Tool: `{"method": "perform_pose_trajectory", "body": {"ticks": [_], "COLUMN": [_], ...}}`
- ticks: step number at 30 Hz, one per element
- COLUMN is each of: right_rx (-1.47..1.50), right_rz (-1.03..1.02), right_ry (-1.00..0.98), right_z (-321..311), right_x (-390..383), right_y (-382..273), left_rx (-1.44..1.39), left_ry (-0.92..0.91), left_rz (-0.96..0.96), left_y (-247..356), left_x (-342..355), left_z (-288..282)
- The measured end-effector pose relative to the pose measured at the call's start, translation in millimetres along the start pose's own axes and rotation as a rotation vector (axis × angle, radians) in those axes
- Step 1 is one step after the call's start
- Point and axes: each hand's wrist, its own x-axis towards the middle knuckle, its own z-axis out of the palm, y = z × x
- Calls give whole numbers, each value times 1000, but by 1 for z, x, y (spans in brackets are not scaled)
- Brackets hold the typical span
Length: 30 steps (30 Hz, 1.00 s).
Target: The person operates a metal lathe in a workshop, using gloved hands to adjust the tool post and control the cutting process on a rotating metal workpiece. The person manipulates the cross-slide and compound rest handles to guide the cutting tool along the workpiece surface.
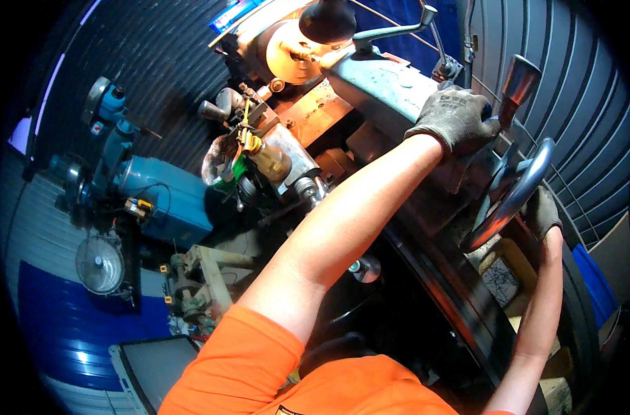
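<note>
My left hand (454,116), in a grey work glove, is closed at the rear end of a lathe's pale tailstock (384,86). Its fingers curl down on the far side, so what they grip is hidden. Just right of it rises a tapered handle (520,83). Lower right, my right hand (540,213), also gloved, is at the metal handwheel (512,200), closed at its rim with the fingertips hidden behind it. Ahead of the tailstock, a bright round workpiece or chuck face (290,55) shows under warm light. A lever (398,31) stands on top of the tailstock.
Left of the tailstock stands the tool carriage (273,155) with a yellowish part and a green rag (239,169). A dark lamp head (327,21) hangs over the chuck area. Farther left are a blue machine (166,197) and a round fan (99,265). Corrugated wall (571,90) rises at right.
</note>
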Motion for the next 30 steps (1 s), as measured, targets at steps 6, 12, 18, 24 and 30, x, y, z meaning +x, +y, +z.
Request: {"method": "perform_pose_trajectory", "body": {"ticks": [6,12,18,24,30], "right_rx": [-14,-244,-332,-163,112], "right_rz": [1,110,126,-97,116], "right_ry": [115,103,328,-202,-376], "right_z": [9,-34,-132,-79,6], "right_x": [-2,6,-6,-101,-56], "right_y": [4,-17,-101,-185,-82], "left_rx": [-50,-3,-66,-36,-33], "left_ry": [23,39,32,18,-12], "left_rz": [9,16,8,6,20], "left_y": [-2,1,1,-1,3], "left_x": [-1,0,-1,-5,-2], "left_z": [1,2,1,-2,-3]}}
